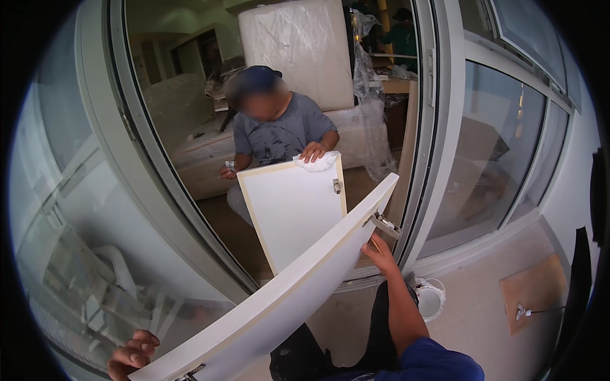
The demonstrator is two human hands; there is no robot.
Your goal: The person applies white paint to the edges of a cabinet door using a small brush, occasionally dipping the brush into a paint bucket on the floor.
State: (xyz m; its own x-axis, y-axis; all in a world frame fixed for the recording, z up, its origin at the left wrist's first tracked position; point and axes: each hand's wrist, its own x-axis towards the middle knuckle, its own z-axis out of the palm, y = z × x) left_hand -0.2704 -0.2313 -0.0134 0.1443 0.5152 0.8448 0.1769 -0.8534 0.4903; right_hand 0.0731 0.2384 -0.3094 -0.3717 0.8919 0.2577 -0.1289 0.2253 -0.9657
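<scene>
A long white cabinet door point(279, 286) slants across in front of me, its thick edge up and pale tape along its border. My left hand point(132, 354) has its fingers curled at the door's near left end. Below a metal hinge point(383, 223), my right hand point(381, 257) is closed at the door's far lower edge; its fingertips are partly hidden. A second hinge point(190, 373) shows at the bottom. Opposite me, a person in a grey shirt point(279, 127) steadies another white door panel point(292, 203) with a white cloth point(316, 161) under one hand.
The sliding door frame point(432, 127) stands between me and the room. To my right are a white bucket point(431, 300) and a brown board point(534, 289) with a brush-like tool on it. Plastic-wrapped furniture point(297, 51) fills the room behind the person; another person is farther back.
</scene>
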